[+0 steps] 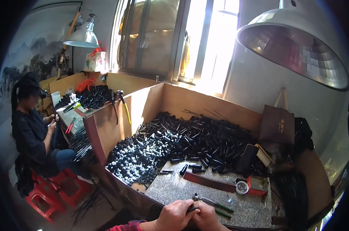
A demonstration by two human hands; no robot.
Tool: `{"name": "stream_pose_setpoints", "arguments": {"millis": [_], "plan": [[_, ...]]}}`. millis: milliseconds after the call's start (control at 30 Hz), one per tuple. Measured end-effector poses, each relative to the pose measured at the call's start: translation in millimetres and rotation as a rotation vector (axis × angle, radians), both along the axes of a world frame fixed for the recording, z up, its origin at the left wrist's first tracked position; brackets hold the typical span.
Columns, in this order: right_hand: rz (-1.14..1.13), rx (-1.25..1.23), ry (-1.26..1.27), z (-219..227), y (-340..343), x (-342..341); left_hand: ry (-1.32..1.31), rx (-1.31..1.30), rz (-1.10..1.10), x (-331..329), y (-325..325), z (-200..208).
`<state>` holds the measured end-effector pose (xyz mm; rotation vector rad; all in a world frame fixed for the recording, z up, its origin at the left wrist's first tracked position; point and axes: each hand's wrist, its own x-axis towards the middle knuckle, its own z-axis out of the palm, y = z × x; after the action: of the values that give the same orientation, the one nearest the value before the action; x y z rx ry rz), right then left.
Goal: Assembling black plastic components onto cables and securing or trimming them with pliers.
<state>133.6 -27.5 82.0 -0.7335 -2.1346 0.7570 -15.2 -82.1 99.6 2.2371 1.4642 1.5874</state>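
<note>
My left hand and my right hand are close together at the near edge of the speckled work slab. Both are closed, fingertips meeting on a small black part that is mostly covered by my fingers. Just beyond my right hand lie green-handled pliers on the slab. A few loose black tubular pieces rest at the slab's far side, in front of a big heap of black cylindrical parts.
A dark red strip, a small round dish and a red box sit across the slab. Wooden walls enclose the heap; yellow-handled pincers hang on the left one. A lamp hangs overhead. Another person sits left.
</note>
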Motion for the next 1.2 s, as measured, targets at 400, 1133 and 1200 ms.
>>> {"name": "stream_pose_setpoints", "arguments": {"millis": [400,1133,1200], "plan": [[0.047,-0.118,0.062,-30,14,-24,-0.142,-0.064,0.006,-17,13,-29],[-0.439,0.263,-0.543,-56,37,102,-0.690,-0.563,-0.567,-14,28,-78],[-0.424,0.289,-0.602,-69,41,108,-0.686,-0.568,-0.577,-10,27,-73]]}}
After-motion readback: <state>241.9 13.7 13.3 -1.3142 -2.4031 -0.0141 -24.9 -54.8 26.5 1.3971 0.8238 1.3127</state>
